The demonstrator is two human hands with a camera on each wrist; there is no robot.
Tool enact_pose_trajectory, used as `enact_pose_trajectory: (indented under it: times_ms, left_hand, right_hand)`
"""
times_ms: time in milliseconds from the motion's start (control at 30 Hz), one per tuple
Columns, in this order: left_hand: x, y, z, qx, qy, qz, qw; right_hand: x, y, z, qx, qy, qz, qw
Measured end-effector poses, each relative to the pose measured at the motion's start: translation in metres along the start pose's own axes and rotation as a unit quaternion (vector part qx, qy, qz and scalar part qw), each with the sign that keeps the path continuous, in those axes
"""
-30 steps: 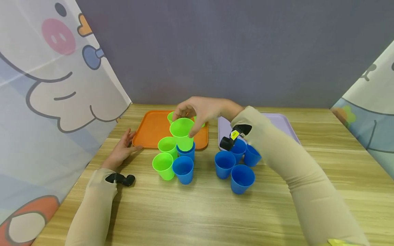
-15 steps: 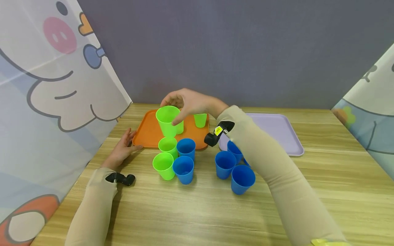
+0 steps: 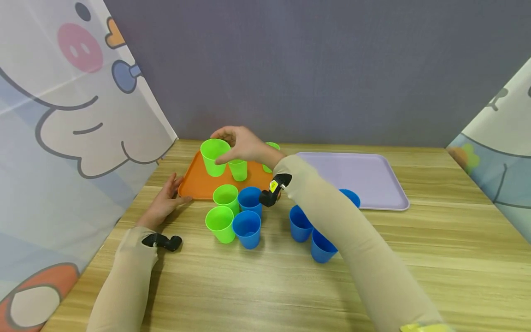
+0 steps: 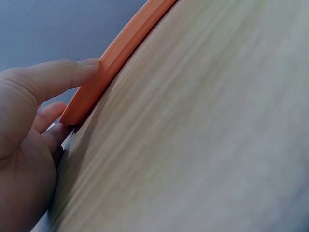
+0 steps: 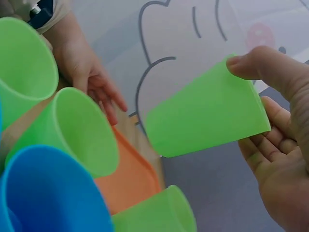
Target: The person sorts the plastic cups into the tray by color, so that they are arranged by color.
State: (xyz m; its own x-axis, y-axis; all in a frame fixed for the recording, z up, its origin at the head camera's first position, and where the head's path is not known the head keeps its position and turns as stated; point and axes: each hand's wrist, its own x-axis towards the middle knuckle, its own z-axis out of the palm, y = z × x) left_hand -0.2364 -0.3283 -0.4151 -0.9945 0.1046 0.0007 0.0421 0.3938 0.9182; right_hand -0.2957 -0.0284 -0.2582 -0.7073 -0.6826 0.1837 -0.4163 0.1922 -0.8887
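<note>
My right hand (image 3: 244,146) pinches a light green plastic cup (image 3: 214,159) at its rim, thumb on one side and fingers on the other. The cup hangs upright over the back left part of the orange tray (image 3: 195,184). In the right wrist view, the held green cup (image 5: 207,108) shows side-on. Two other green cups stand on the tray, one (image 3: 238,170) beside the held cup and one (image 3: 269,167) partly behind my right wrist. At the tray's front left corner rests my left hand (image 3: 163,203), its straight thumb touching the orange edge (image 4: 125,46).
In front of the orange tray stand two green cups (image 3: 221,223) and two blue cups (image 3: 247,229) close together. Further right, several blue cups (image 3: 300,226) are partly hidden by my right forearm. A lilac tray (image 3: 365,180) lies at the back right.
My right hand has carried the green cup left and back, from above the front cups to over the orange tray, and lowered it lately. My left hand has stayed at the tray corner.
</note>
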Motion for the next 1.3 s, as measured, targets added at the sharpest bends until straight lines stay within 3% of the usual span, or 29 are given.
enact_pose_trajectory:
  times_ms: [300,800,1033,1300]
  left_hand:
    - [0.001,0.000,0.000,0.009,-0.002,-0.002,1.0000]
    - [0.000,0.000,0.001,-0.013,-0.001,0.002,0.9999]
    - [0.000,0.000,0.001,-0.014,-0.002,0.002,0.9999]
    - [-0.001,-0.001,-0.001,-0.010,-0.004,0.002,0.9999]
  right_hand:
    - [0.004,0.025,0.019,-0.030,0.034,0.041,0.9981]
    - [0.005,0.045,0.040,-0.112,-0.028,0.059,0.9916]
    - [0.007,0.044,0.046,-0.128,-0.049,0.090,0.9865]
    - [0.007,0.041,0.050,-0.140,-0.046,0.118,0.9821]
